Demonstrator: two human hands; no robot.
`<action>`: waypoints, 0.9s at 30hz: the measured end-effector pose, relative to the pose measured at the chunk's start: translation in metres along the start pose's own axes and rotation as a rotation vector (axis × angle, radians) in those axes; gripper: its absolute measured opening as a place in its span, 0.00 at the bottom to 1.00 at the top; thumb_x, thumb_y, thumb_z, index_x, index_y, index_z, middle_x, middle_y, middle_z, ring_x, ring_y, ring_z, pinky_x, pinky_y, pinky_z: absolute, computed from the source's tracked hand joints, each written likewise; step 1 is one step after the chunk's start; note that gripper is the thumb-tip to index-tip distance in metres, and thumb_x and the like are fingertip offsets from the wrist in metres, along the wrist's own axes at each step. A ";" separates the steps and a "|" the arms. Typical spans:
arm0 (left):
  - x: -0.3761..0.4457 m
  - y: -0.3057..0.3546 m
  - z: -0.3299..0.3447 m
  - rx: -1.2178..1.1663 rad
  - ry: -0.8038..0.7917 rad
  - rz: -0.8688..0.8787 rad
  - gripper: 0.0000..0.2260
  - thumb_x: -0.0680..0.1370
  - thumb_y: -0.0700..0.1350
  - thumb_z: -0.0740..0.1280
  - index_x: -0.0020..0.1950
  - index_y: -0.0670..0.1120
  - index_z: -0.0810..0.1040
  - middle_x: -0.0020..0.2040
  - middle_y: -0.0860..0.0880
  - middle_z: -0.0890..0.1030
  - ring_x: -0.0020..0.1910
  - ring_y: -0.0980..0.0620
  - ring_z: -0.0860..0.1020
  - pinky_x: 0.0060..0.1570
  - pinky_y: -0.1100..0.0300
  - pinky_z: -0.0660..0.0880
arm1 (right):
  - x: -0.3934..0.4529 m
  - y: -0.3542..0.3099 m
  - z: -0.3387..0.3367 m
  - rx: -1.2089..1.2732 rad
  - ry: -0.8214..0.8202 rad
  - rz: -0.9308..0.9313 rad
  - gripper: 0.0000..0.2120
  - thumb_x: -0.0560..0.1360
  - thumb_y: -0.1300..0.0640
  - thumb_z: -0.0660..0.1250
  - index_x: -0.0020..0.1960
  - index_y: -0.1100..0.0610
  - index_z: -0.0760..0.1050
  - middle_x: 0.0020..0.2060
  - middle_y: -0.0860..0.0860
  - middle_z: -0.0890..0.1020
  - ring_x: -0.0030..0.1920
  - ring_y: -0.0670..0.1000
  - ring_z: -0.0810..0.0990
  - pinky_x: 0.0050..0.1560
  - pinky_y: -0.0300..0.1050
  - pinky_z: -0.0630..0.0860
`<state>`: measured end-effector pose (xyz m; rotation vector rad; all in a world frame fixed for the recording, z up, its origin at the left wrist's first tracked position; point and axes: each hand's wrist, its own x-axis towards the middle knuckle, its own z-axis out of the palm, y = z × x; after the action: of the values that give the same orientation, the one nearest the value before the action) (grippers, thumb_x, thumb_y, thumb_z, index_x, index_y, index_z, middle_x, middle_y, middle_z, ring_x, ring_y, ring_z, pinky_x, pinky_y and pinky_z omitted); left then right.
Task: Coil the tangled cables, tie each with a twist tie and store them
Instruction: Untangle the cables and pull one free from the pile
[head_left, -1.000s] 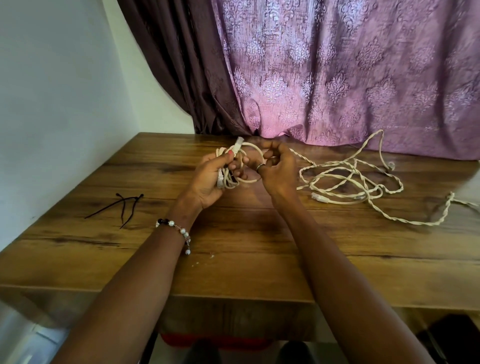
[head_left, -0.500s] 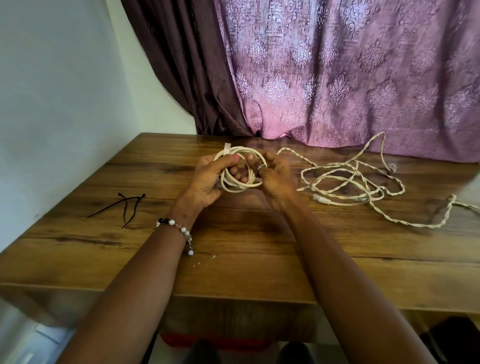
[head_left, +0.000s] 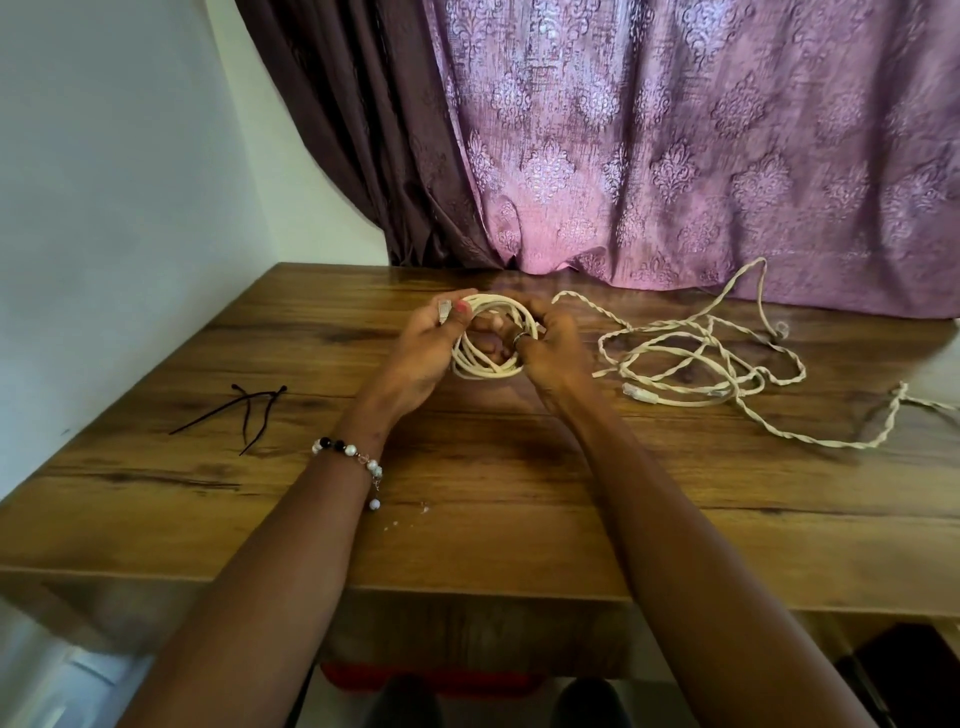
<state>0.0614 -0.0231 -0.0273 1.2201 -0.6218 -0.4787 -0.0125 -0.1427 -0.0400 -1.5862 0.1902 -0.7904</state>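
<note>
1. The wooden table (head_left: 493, 519) is running the width of the view, its near edge crossing under both forearms, its far edge lying against a purple curtain (head_left: 675, 156) and its left side sitting close to a white wall (head_left: 104, 208).
2. Bare wood is showing between the near edge and the hands, and again between the twist ties (head_left: 249, 413) at the left and the left forearm.
3. The right part of the table is being taken up by the tangled cables (head_left: 696, 364), which are sprawling from just right of the hands out past the right border, where a twisted strand is being cut off.
4. The coiled cable (head_left: 491, 338) is being held above the far middle of the table, between both hands.
5. The left hand (head_left: 426, 353) is gripping the coil's left side, thumb and fingers pinching a clear plug at the top.
6. The right hand (head_left: 550, 348), wearing a ring, is curling around the coil's right side, and its fingertips are hiding behind the loops.
7. Both arms are reaching forward and converging; a beaded bracelet (head_left: 348, 454) is hanging on the left wrist.
8. Dark shapes below the table are too dim to identify.
</note>
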 end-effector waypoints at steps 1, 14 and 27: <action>0.001 -0.002 0.000 0.028 -0.010 0.024 0.10 0.82 0.43 0.57 0.61 0.46 0.74 0.47 0.48 0.83 0.43 0.54 0.82 0.42 0.60 0.80 | 0.002 0.002 -0.001 -0.046 -0.018 -0.022 0.17 0.74 0.73 0.65 0.62 0.68 0.73 0.49 0.60 0.82 0.43 0.46 0.80 0.44 0.40 0.78; 0.005 0.003 -0.005 -0.171 0.203 0.018 0.13 0.83 0.51 0.55 0.49 0.46 0.75 0.21 0.54 0.70 0.17 0.59 0.64 0.23 0.67 0.67 | 0.004 0.009 0.000 0.025 -0.371 -0.043 0.39 0.63 0.79 0.71 0.71 0.65 0.63 0.60 0.61 0.77 0.57 0.53 0.77 0.62 0.52 0.74; 0.002 0.010 -0.007 -0.333 -0.143 -0.066 0.11 0.75 0.52 0.64 0.41 0.45 0.70 0.20 0.53 0.64 0.16 0.58 0.62 0.23 0.67 0.66 | -0.003 -0.009 0.011 0.650 -0.253 0.234 0.16 0.82 0.59 0.56 0.36 0.60 0.69 0.24 0.49 0.67 0.22 0.42 0.63 0.24 0.37 0.70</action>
<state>0.0676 -0.0168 -0.0192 0.8972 -0.5963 -0.7002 -0.0116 -0.1302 -0.0323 -1.0077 -0.0643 -0.4011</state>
